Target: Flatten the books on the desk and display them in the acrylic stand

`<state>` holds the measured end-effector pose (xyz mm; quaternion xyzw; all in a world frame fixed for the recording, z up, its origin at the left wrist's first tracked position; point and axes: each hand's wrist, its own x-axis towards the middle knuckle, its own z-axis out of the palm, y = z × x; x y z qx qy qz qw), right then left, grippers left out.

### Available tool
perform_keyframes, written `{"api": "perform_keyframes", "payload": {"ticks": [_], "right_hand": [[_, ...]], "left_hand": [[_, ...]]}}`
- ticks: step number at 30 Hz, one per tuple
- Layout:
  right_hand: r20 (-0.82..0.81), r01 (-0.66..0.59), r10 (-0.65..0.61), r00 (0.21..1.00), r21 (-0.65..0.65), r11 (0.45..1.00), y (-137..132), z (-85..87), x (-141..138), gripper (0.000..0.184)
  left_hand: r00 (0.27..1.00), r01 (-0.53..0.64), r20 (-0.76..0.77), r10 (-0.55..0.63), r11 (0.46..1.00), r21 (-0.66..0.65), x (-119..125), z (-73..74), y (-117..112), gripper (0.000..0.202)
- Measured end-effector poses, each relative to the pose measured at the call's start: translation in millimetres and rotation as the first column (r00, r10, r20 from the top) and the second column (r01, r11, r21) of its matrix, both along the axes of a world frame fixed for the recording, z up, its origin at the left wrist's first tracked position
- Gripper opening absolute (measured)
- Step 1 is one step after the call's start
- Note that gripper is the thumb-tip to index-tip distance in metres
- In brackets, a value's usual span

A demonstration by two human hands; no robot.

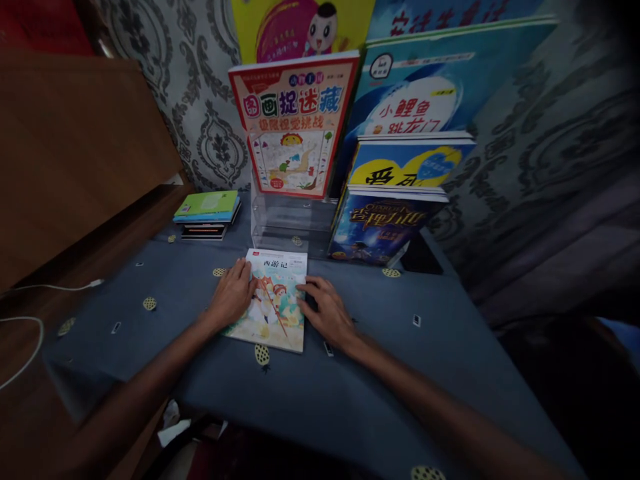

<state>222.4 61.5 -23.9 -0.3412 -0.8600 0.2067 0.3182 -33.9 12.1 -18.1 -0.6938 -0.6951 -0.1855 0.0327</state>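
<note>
Picture book (pixel 275 323): one, flat on counter (pixel 390 380). Left hand (pixel 231 295): over book's left edge; grip cannot be told. Right hand (pixel 331 315): at book's right edge; grip loosely spread. Clear stand (pixel 293 217): just behind book.

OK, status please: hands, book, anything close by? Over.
Left hand on left side of the book, right hand at right edge. Book closed, on the tablecloth. Clear display stand just beyond.

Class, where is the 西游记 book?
Left of centre in the head view, the book lies between left hand and right hand, before the clear rack.
</note>
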Motion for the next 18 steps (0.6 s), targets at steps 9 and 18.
{"api": "perform_keyframes", "payload": {"ticks": [9,18], "right_hand": [[0.027,0.019,-0.018,0.999,-0.028,0.999,30,-1.6,0,0.032],[-0.118,-0.024,0.024,0.993,-0.004,1.000,33,-6.2,4,0.031]], "left_hand": [[0.987,0.113,-0.107,-0.122,0.990,-0.084,23,24.4,36,0.044],[0.932,0.323,-0.126,-0.339,0.938,-0.128,69,27.2,70,0.051]]}}
